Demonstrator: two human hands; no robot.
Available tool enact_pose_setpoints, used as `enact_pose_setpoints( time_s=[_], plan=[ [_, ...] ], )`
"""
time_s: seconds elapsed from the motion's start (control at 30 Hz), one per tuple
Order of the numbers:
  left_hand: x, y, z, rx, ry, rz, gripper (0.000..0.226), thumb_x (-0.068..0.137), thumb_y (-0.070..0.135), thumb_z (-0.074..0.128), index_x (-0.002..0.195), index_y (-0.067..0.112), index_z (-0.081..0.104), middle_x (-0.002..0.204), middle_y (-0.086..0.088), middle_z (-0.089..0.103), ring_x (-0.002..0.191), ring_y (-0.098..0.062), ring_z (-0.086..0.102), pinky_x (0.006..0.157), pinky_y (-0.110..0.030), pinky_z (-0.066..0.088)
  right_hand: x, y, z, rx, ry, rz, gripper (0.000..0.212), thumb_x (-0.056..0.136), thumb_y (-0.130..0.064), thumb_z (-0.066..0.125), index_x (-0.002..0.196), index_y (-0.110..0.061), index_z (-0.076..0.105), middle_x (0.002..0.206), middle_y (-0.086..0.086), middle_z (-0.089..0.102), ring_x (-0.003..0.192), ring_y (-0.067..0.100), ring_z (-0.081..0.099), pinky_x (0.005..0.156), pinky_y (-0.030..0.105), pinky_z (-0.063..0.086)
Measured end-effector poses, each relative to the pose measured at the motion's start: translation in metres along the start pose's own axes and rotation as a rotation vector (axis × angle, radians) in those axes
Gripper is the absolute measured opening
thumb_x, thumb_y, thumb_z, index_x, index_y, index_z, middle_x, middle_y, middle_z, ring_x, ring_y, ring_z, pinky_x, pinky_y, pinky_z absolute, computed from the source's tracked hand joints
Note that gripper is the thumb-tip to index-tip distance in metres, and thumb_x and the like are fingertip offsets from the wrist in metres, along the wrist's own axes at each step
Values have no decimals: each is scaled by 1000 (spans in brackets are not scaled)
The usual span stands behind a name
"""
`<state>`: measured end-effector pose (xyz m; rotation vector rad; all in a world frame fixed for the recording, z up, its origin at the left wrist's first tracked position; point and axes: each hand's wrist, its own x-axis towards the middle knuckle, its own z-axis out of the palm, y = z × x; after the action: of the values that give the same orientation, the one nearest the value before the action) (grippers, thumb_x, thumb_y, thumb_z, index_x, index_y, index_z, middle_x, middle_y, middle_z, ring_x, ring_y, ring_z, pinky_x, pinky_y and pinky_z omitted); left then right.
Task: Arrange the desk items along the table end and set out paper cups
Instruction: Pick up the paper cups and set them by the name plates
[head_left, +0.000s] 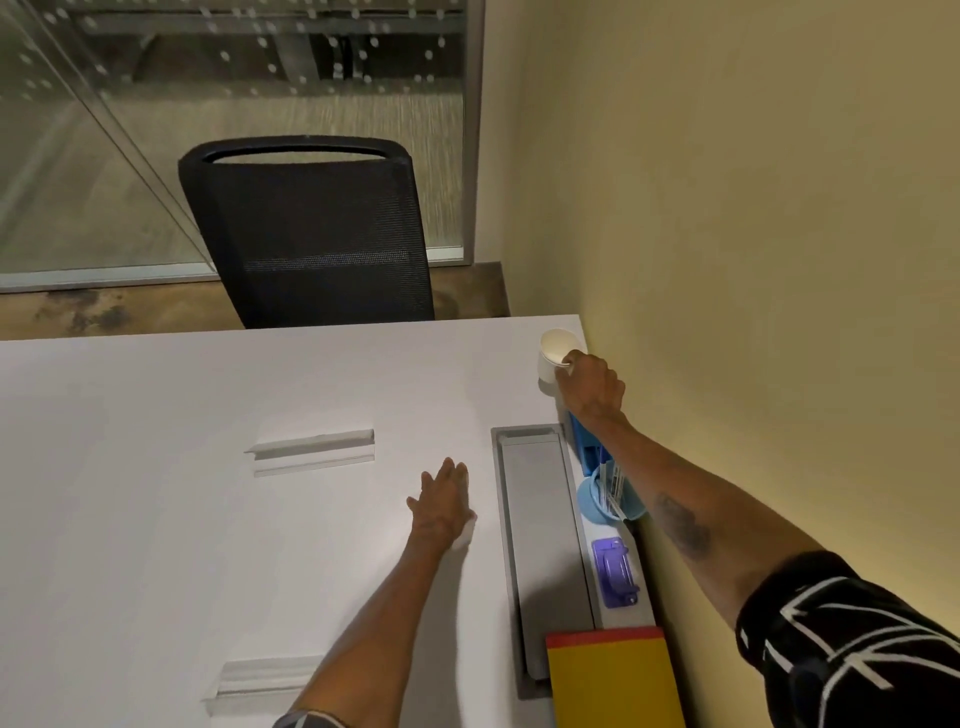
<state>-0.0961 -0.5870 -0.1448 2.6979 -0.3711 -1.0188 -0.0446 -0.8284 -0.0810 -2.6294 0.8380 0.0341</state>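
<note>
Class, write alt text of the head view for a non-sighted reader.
A right hand pinches the rim of a paper cup at the far corner of the white table by the wall; the left hand lies flat on it. A light blue cup, purple stapler and yellow folder line the wall edge.

This is looking like an office meeting room: a black mesh chair (311, 234) is standing at a long white table (156, 441) with a grey cable hatch (540, 545) set into it. A dotted glass partition (234, 78) is closing off the space, and a purple stapler (615, 571) and blue pen cup (592, 504) are sitting by the wall.
</note>
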Motion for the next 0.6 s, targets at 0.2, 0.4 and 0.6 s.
enact_pose_setpoints(
  time_s=[0.2, 0.4, 0.6],
  plan=[
    [-28, 11, -16, -203, 156, 58, 73, 95, 22, 62, 157, 18, 23, 159, -3, 35, 145, -24, 38, 116, -37, 35, -40, -15, -24, 35, 1, -36, 31, 96, -28, 51, 119, -14, 67, 114, 13, 70, 102, 33, 67, 76, 30, 46],
    [-61, 27, -36, -225, 290, 114, 80, 96, 24, 62, 159, 19, 13, 156, -8, 37, 140, -29, 43, 109, -42, 43, -92, -25, -41, 70, -34, -100, 32, 96, -32, 50, 117, -13, 65, 113, 13, 70, 101, 34, 67, 81, 38, 54],
    [-92, 34, -40, -308, 340, 169, 98, 90, 28, 71, 160, 19, 3, 160, -8, 31, 142, -30, 41, 109, -43, 43, -148, -33, -37, 154, -112, -93, 36, 92, -37, 52, 119, -17, 66, 114, 12, 70, 103, 35, 65, 77, 34, 49]
  ],
)
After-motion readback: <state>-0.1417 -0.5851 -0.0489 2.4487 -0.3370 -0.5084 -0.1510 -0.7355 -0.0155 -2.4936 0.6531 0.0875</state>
